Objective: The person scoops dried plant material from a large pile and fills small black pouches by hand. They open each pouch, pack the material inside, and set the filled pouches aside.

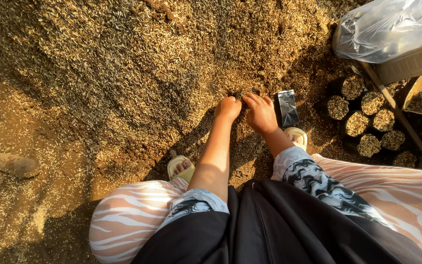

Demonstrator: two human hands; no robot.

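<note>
I squat over a big heap of husk and soil mix point(137, 58). My left hand point(227, 108) and my right hand point(261, 113) are down at the heap's near edge, close together. Both pinch the rim of a small black plastic bag point(246, 92) that sits in the mix, mostly hidden behind my fingers. A flat stack of empty black bags point(287, 107) lies just right of my right hand. My feet in pale sandals point(181, 167) rest on the ground either side of my arms.
Several filled black bags point(367, 124) stand packed together at the right. Behind them a clear plastic sack point(391, 27) lies on a grey crate. A wooden stick point(391, 105) slants across the filled bags. A soil-caked tool point(1, 181) lies at the left.
</note>
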